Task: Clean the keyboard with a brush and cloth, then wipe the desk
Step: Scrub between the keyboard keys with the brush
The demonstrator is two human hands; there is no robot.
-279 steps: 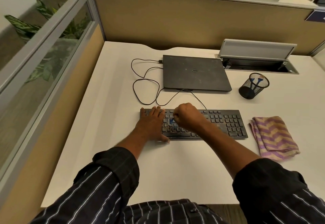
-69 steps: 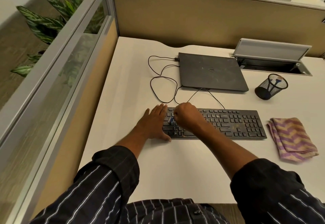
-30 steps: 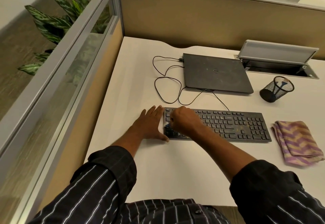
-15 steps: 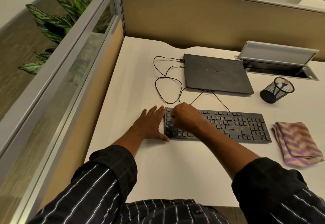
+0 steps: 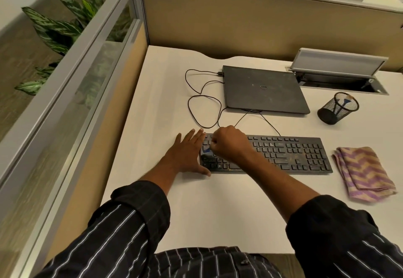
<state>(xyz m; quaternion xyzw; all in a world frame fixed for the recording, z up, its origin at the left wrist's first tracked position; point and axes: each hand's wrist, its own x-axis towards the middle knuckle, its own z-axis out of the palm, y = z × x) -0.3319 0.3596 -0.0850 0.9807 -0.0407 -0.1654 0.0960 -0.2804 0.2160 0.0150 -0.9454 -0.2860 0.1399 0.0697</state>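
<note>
A blue brush [image 5: 207, 151] is gripped in the curled right hand [image 5: 229, 144], over the keyboard [image 5: 283, 155]. The left hand [image 5: 187, 155] is laid flat just left of the grip; the cloth [image 5: 364, 173] is seen well right.

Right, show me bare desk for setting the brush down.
Widest free patch: the desk between the keyboard and the near edge. Also bare: the strip left of the cable and left hand, and the gap between keyboard, laptop and mesh cup. Crowded: the cable loops and the keyboard's left end, where the right hand holds the brush.
</note>
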